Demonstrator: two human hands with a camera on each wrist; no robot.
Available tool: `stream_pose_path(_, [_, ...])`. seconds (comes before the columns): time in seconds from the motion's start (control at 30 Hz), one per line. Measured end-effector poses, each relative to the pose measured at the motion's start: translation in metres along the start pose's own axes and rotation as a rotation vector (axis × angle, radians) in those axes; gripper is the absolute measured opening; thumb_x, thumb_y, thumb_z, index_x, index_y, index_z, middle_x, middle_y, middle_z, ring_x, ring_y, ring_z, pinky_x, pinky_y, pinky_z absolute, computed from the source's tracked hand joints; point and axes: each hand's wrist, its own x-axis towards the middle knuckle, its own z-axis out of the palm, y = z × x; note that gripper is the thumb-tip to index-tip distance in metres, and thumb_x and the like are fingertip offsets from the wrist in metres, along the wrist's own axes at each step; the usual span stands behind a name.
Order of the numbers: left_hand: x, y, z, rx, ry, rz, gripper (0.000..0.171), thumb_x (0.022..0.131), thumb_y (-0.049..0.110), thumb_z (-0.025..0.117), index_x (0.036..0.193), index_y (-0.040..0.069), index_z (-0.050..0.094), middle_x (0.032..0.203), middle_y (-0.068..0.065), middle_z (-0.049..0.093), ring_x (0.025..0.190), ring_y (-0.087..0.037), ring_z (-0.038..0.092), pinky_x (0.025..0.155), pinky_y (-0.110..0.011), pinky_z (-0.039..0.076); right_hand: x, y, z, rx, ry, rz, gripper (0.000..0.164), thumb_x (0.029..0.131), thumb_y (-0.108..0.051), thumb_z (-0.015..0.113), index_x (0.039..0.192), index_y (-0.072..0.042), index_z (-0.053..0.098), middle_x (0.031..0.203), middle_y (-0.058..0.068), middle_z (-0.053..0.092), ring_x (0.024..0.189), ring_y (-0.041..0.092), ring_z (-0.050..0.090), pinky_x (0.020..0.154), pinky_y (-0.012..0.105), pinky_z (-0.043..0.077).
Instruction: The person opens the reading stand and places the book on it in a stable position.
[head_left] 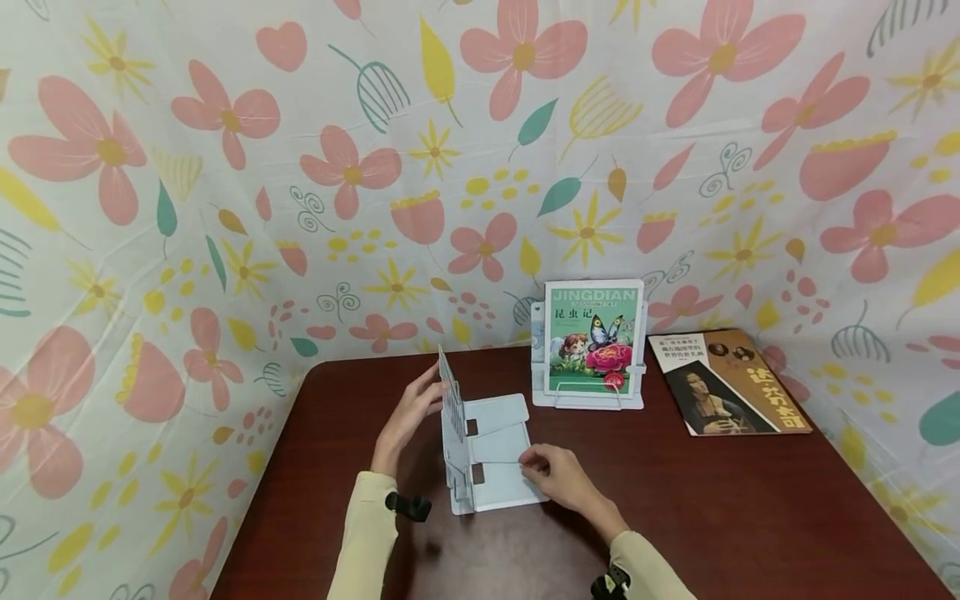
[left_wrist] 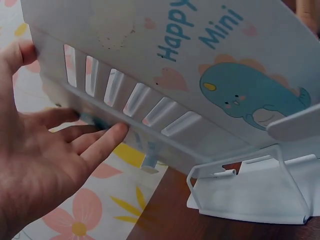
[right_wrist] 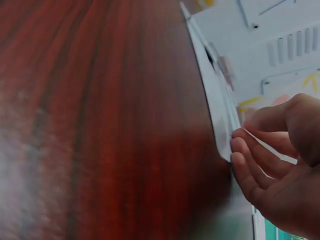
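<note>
A white metal book stand (head_left: 504, 487) stands on the table, its flat base down and its back panel raised nearly upright at the left. The panel (left_wrist: 120, 30) shows "Happy Mini" lettering, a blue cartoon dinosaur and a row of slots; a wire page holder (left_wrist: 240, 156) is at its lower part. My left hand (head_left: 411, 408) holds the panel's outer edge, thumb and fingers on either side. At the base's right edge, my right hand (head_left: 564, 477) grips with bent fingers and thumb, as the right wrist view also shows the hand (right_wrist: 280, 150) there.
Behind to the right, a second white stand (head_left: 588, 401) carries a green children's book (head_left: 596, 333). Another book (head_left: 727, 383) with a painted portrait lies flat at the right. The dark red-brown table (head_left: 720, 508) meets a flower-patterned cloth (head_left: 360, 275) at its back edge.
</note>
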Motion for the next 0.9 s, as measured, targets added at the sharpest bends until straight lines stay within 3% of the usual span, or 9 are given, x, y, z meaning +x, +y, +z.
stream_pose_path(0.37, [0.010,-0.002,-0.002,-0.029,-0.068,-0.023,0.073,0.101,0.032,0.052,0.163,0.010,0.020,0.163,-0.024,0.030,0.147,-0.038,0.038,0.120,-0.057,0.031,-0.001,0.001,0.021,-0.126,0.038,-0.008,0.012,0.082,0.003,0.077,0.085,-0.008,0.072,0.082,0.000,0.061,0.075,0.010,0.061,0.067,0.023,0.054])
stream_pose_path(0.77, [0.009,-0.004,0.003,-0.022,-0.017,0.003,0.070,0.100,0.029,0.051,0.162,0.012,0.024,0.159,-0.024,0.037,0.142,-0.037,0.045,0.117,-0.056,0.035,0.009,0.006,0.027,-0.227,0.178,-0.058,0.020,0.077,0.008,0.078,0.079,-0.007,0.066,0.077,0.002,0.055,0.066,0.005,0.049,0.058,0.020,0.045])
stream_pose_path(0.9, [0.009,-0.006,0.003,-0.038,-0.014,-0.009,0.070,0.100,0.032,0.051,0.162,0.015,0.025,0.160,-0.022,0.036,0.144,-0.038,0.042,0.119,-0.058,0.032,0.011,0.006,0.025,-0.263,0.176,-0.070,0.023,0.077,0.010,0.077,0.074,-0.009,0.065,0.073,0.000,0.054,0.065,0.005,0.049,0.057,0.019,0.044])
